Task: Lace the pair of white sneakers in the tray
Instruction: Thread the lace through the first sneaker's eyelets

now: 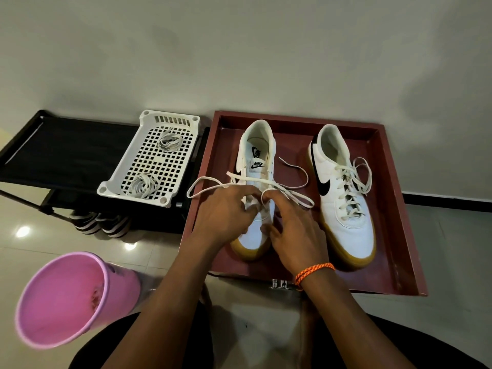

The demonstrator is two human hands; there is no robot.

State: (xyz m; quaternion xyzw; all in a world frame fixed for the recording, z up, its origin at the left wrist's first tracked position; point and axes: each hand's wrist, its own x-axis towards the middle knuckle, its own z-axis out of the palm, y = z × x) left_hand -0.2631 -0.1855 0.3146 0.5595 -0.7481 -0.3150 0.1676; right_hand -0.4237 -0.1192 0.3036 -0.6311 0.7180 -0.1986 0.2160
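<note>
A dark red tray (394, 198) sits on the tiled floor (452, 249) against the wall, right of centre. Two white sneakers with tan soles stand inside it, toes toward the near side. The right sneaker (346, 209) is laced through its eyelets, the lace ends loose over its top. The left sneaker (257, 158) is only partly laced; a cream lace (290, 194) runs across its tongue, with one end looping out to the left over the tray edge and the other trailing right between the two shoes. The left hand (226, 211) rests over the middle of the left sneaker, its fingers curled and pinching the lace. The right hand (295, 233), with an orange cord bracelet (314, 272) at the wrist, lies just beside it, forefinger hooked into a small loop of the lace, the other fingers loosely bent. To the left, a white perforated basket (149, 158) holding two bundled laces sits on a black rack (66, 150). A pink bucket (69, 296) stands near left.
</note>
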